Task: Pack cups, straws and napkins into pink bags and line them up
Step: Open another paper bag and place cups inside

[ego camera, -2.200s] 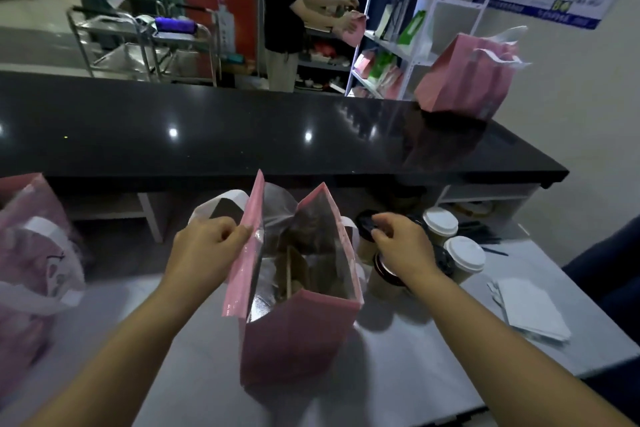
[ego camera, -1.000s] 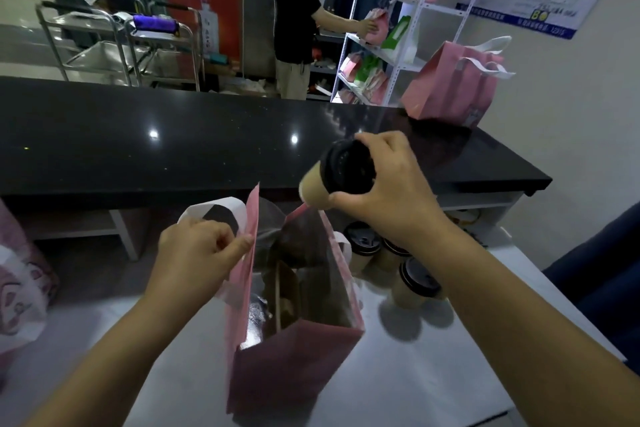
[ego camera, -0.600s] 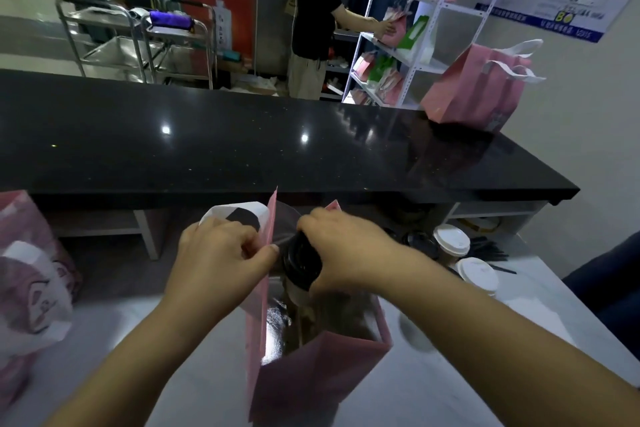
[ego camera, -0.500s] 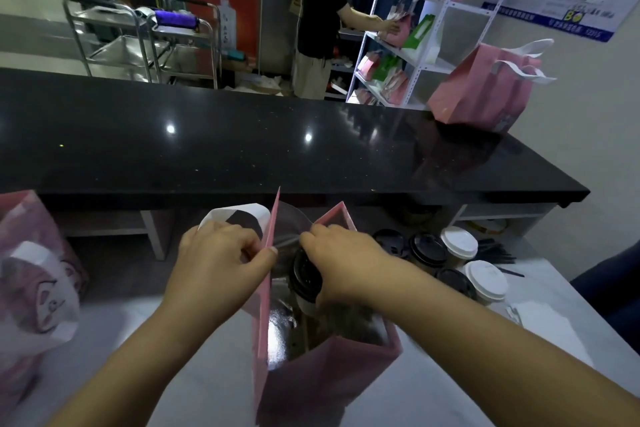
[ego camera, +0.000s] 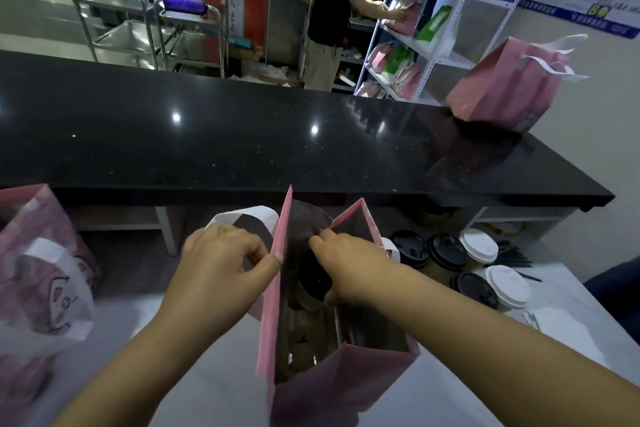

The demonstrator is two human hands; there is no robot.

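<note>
An open pink bag stands on the white table in front of me. My left hand pinches its left wall near the top and holds it apart. My right hand reaches inside the bag and grips a black-lidded paper cup, which sits low between the bag's walls. To the right of the bag stand several more cups, some with black lids and some with white lids. White napkins lie at the right edge, and dark straws lie behind the cups.
A black counter runs across above the table, with a filled pink bag at its right end. Another pink bag with a white handle stands at my left. Behind the counter a person works at a white shelf.
My right hand lifted a black-lidded cup from the group at the right, carried it over the bag and lowered it inside. My left hand kept holding the bag's left wall.
</note>
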